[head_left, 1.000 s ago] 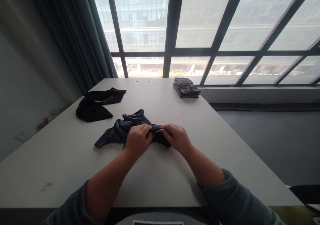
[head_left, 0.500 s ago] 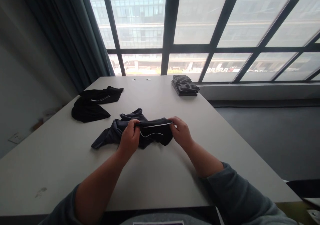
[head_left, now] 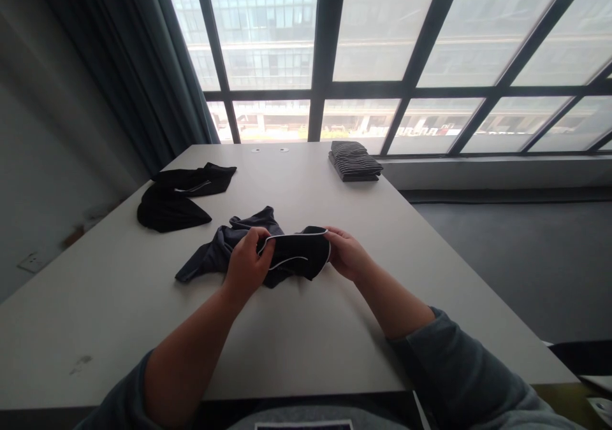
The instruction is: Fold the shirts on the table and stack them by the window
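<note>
A dark garment with thin white piping (head_left: 294, 258) lies crumpled at the middle of the pale table (head_left: 143, 302). My left hand (head_left: 246, 264) pinches its left edge, fingers closed on the cloth. At the garment's right end my right hand (head_left: 347, 251) grips the piped edge. Between the two hands the piped opening is held apart, slightly off the table. The rest of the garment trails away to the left on the tabletop.
Another black garment (head_left: 179, 194) lies bunched at the table's far left. A folded striped stack (head_left: 354, 160) sits at the far right edge near the window. A dark curtain (head_left: 143, 67) hangs at left; grey floor (head_left: 502, 251) drops off to the right.
My hands went from bunched together on the garment to spread apart, pulling its piped edge open between them. The view shifted slightly.
</note>
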Available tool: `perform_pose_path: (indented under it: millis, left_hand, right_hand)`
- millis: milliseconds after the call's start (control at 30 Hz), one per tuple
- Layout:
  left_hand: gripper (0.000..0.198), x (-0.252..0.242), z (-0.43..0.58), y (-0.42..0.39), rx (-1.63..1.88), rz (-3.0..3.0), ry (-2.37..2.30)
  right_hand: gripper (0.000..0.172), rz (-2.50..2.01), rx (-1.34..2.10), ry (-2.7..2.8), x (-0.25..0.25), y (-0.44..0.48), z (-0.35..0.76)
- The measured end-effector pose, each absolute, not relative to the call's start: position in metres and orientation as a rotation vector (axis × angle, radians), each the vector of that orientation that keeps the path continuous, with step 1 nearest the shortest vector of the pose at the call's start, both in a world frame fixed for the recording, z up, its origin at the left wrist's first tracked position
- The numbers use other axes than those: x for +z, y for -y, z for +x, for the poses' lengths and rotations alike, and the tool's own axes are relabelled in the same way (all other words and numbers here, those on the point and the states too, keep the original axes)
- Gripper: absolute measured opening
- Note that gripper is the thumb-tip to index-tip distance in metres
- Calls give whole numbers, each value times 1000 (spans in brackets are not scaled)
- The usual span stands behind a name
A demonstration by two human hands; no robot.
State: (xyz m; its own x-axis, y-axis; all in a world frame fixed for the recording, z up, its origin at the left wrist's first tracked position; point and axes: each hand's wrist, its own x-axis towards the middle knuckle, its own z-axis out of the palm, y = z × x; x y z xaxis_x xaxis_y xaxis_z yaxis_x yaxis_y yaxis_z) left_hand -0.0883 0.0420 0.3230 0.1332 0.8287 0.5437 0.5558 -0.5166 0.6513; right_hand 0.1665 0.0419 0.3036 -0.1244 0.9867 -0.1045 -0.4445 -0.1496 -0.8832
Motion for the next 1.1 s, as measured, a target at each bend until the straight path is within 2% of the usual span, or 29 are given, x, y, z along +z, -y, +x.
perform_pose_path:
  millis: [133, 300, 467, 667, 900, 1000, 1100]
  left_hand:
    - [21, 322, -89, -47, 1346, 1910, -1308]
    - [32, 317, -96, -60, 1368, 1653, -1331]
    - [46, 310, -100, -65, 1290, 1517, -1327]
    - [51, 308, -96, -67, 1248, 1324, -1192]
    - [39, 303, -95, -72, 1239, 1304, -1259]
    - [32, 307, -97, -69, 1189, 1535, -1356]
    - [22, 318, -96, -57, 1302, 1993, -1437]
  right_hand:
    - [21, -903, 1559, 892, 305, -43, 168]
    - [27, -1012, 1442, 982, 302, -44, 167]
    - [22, -1029, 1564, 771, 299, -46, 167]
    - [23, -1016, 1587, 769, 301, -46, 167]
    - [23, -997, 1552, 779, 300, -45, 166]
    - [27, -979, 1497, 805, 300, -44, 165]
    - [31, -974, 1472, 851, 300, -41, 160]
